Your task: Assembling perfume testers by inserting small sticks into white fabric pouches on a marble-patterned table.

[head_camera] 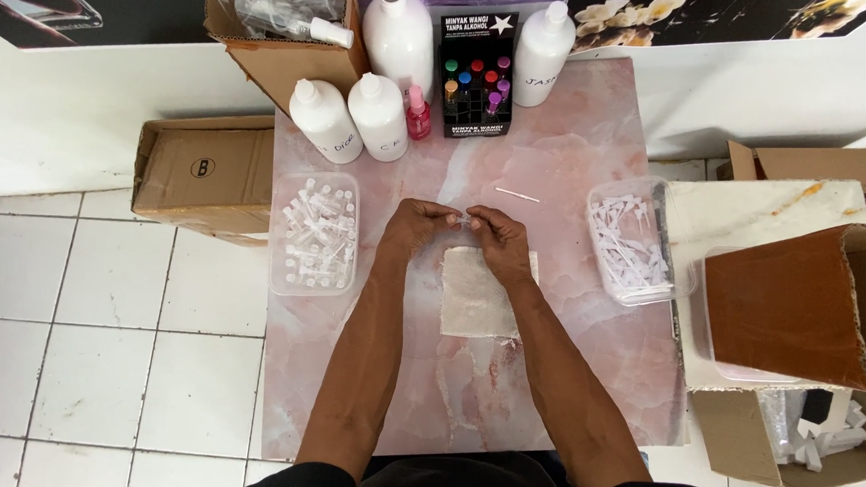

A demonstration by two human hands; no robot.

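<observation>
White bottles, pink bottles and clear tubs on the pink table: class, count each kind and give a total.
White bottles: 4, two at the back and two in front
Pink bottles: 1
Clear tubs: 2, left and right
Total: 7

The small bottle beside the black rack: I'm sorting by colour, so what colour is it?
Pink, clearest in the head view.
</observation>
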